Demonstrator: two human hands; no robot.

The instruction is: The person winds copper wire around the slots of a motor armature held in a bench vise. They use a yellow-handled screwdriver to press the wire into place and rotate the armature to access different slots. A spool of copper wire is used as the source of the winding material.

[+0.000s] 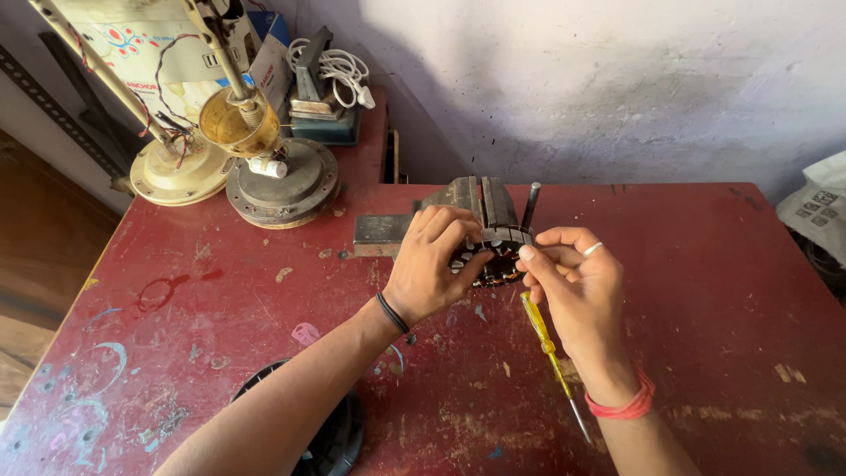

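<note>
Yellow screwdriver (548, 348) under right hand (577, 295); both hands' fingers, left hand (432, 269) incl., pinch motor stator (493, 251) btwn them.

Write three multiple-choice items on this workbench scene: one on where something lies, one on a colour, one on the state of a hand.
1. Where does the screwdriver lie?
A. On the red table beside the right hand
B. On top of the grey round base
C. On the floor

2. What colour is the screwdriver's handle?
A. Blue
B. Yellow
C. Black

3. What is the left hand doing?
A. Resting flat on the table
B. Holding the screwdriver
C. Gripping the motor stator

Answers:
1 A, it lies on the tabletop along the right wrist.
2 B, the handle is clear yellow with a metal shaft.
3 C, its fingers curl over the stator's rim while the right hand pinches the same part.
</note>
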